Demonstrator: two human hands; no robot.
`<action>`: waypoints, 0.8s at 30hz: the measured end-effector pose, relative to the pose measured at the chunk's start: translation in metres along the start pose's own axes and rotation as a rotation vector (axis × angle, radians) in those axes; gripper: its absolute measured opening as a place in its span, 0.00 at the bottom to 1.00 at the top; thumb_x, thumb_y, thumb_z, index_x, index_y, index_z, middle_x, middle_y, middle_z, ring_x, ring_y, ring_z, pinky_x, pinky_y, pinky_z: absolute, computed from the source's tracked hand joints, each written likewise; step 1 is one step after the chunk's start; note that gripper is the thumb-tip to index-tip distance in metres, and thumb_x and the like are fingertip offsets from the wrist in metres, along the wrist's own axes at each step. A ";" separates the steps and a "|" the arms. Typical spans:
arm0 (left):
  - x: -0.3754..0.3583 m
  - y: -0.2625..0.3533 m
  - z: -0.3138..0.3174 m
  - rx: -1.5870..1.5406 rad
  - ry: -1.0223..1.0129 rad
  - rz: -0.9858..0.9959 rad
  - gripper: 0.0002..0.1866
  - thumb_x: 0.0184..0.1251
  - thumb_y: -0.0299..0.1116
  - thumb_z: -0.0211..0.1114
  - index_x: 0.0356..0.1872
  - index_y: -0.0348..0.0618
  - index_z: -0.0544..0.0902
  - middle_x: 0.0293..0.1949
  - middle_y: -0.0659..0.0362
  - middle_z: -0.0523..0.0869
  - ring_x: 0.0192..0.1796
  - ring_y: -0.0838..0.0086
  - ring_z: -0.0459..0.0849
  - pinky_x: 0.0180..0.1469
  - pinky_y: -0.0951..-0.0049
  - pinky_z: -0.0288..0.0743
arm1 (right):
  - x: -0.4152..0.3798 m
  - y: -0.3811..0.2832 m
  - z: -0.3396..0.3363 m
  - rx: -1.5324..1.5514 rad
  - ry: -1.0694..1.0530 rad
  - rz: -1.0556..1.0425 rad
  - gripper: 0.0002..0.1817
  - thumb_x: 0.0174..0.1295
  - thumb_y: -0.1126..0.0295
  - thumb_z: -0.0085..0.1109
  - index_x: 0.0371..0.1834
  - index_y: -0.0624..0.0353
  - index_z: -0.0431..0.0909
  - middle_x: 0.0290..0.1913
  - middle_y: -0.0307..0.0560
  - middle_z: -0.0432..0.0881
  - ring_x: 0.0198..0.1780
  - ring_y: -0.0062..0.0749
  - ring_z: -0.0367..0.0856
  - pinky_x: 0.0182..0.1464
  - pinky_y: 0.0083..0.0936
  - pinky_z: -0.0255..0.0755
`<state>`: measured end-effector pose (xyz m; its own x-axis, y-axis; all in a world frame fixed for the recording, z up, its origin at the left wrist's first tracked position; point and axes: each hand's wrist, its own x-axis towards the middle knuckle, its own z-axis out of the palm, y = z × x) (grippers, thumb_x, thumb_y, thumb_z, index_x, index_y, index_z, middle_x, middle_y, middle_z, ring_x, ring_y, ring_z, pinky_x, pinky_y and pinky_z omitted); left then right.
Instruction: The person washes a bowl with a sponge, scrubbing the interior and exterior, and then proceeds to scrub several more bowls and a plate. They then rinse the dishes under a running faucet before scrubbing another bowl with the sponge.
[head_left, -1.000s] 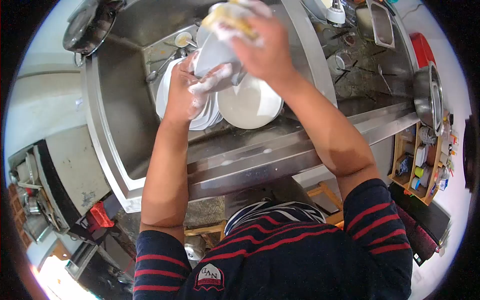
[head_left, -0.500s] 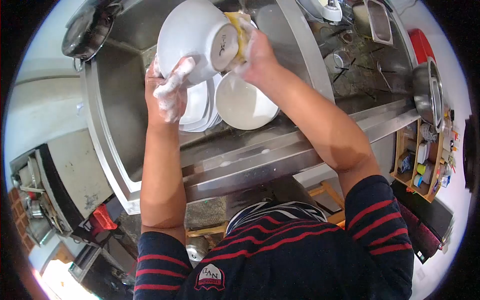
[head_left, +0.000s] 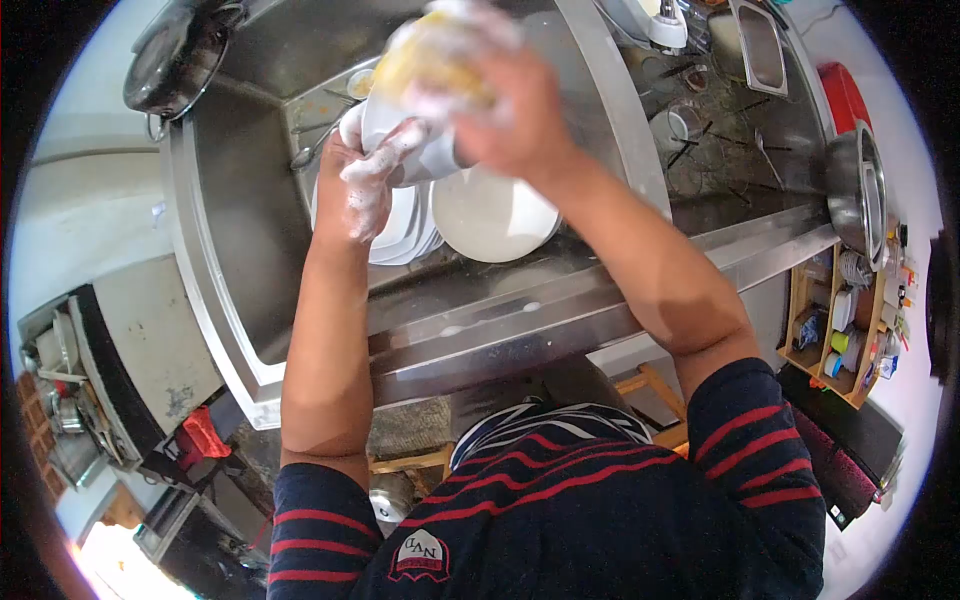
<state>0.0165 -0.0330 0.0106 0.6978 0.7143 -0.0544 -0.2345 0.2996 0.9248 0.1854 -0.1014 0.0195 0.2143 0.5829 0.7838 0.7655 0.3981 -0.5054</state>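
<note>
Left fingers [head_left: 395,148] clasp the bowl [head_left: 437,158], its base mark newly hidden; right fingers [head_left: 480,132] grip the sponge [head_left: 422,68] at its twelve o'clock side.

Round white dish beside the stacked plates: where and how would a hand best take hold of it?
Probably the near-right rim, coming from above on the right, thumb inside and fingers outside. The round white dish faces open side up, so its exposed rim offers an edge to pinch, while the stacked plates crowd its left side.
</note>
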 end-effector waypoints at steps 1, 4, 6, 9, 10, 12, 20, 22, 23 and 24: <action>-0.001 0.000 -0.003 0.000 -0.001 -0.002 0.20 0.57 0.28 0.69 0.52 0.36 0.79 0.45 0.58 0.85 0.48 0.72 0.82 0.52 0.71 0.74 | 0.003 -0.028 0.000 -0.045 0.019 -0.151 0.24 0.48 0.57 0.67 0.50 0.52 0.81 0.49 0.54 0.80 0.50 0.52 0.78 0.53 0.42 0.72; -0.007 0.004 0.003 -0.218 -0.054 0.081 0.21 0.57 0.29 0.72 0.51 0.35 0.79 0.45 0.56 0.85 0.47 0.72 0.83 0.51 0.71 0.75 | 0.000 -0.025 0.002 -0.031 -0.073 -0.236 0.23 0.48 0.56 0.66 0.48 0.50 0.82 0.50 0.53 0.80 0.51 0.52 0.78 0.54 0.42 0.71; -0.004 0.005 0.004 -0.094 -0.014 0.030 0.20 0.58 0.29 0.72 0.51 0.35 0.79 0.45 0.56 0.85 0.46 0.72 0.83 0.50 0.72 0.75 | 0.001 0.003 0.000 0.005 0.037 -0.018 0.20 0.47 0.55 0.66 0.44 0.46 0.83 0.55 0.48 0.78 0.53 0.50 0.76 0.55 0.43 0.70; -0.003 0.007 0.008 0.032 0.048 -0.028 0.20 0.58 0.27 0.71 0.51 0.33 0.79 0.46 0.55 0.85 0.46 0.73 0.82 0.50 0.72 0.75 | 0.000 0.019 -0.010 0.147 0.082 0.203 0.15 0.60 0.70 0.51 0.46 0.64 0.80 0.45 0.61 0.81 0.51 0.48 0.80 0.54 0.34 0.71; -0.004 0.008 0.009 0.045 0.029 -0.019 0.20 0.59 0.28 0.71 0.51 0.33 0.79 0.46 0.56 0.85 0.45 0.73 0.82 0.50 0.72 0.75 | -0.005 0.022 -0.012 0.170 0.014 0.442 0.15 0.59 0.70 0.51 0.47 0.63 0.80 0.47 0.61 0.81 0.53 0.50 0.79 0.56 0.35 0.70; -0.005 0.009 0.007 0.056 0.020 -0.010 0.20 0.59 0.29 0.71 0.51 0.33 0.79 0.46 0.56 0.85 0.45 0.74 0.82 0.50 0.72 0.75 | -0.007 0.021 -0.007 0.198 -0.064 0.681 0.16 0.58 0.70 0.52 0.48 0.62 0.80 0.48 0.62 0.80 0.56 0.52 0.77 0.59 0.37 0.69; -0.006 0.002 0.003 0.241 -0.092 0.112 0.16 0.60 0.33 0.71 0.45 0.33 0.82 0.38 0.60 0.86 0.39 0.81 0.79 0.44 0.78 0.74 | 0.019 -0.038 -0.017 -0.119 -0.082 -0.044 0.19 0.55 0.69 0.59 0.52 0.55 0.81 0.53 0.61 0.78 0.58 0.55 0.74 0.61 0.42 0.67; -0.006 0.008 0.015 0.423 -0.042 0.027 0.13 0.60 0.33 0.70 0.40 0.34 0.84 0.33 0.61 0.86 0.36 0.83 0.76 0.42 0.79 0.72 | 0.008 0.002 -0.016 -0.020 -0.124 0.121 0.20 0.57 0.65 0.58 0.53 0.54 0.80 0.53 0.61 0.78 0.57 0.55 0.75 0.61 0.41 0.68; -0.006 0.008 0.015 0.422 -0.043 0.030 0.13 0.60 0.33 0.70 0.40 0.34 0.84 0.33 0.61 0.86 0.36 0.83 0.76 0.42 0.79 0.72 | 0.004 0.014 -0.015 0.079 -0.160 0.288 0.21 0.58 0.61 0.57 0.55 0.53 0.80 0.53 0.61 0.78 0.56 0.55 0.76 0.60 0.41 0.68; -0.005 0.008 0.013 0.485 -0.087 0.030 0.14 0.60 0.33 0.70 0.43 0.34 0.83 0.35 0.61 0.86 0.38 0.82 0.78 0.44 0.78 0.73 | 0.003 -0.001 -0.014 -0.078 -0.144 0.367 0.22 0.61 0.55 0.53 0.55 0.54 0.78 0.51 0.57 0.80 0.53 0.51 0.79 0.58 0.37 0.71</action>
<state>0.0199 -0.0425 0.0232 0.7541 0.6566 -0.0127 0.0726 -0.0641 0.9953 0.1938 -0.1100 0.0273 0.3990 0.7720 0.4948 0.6989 0.0932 -0.7091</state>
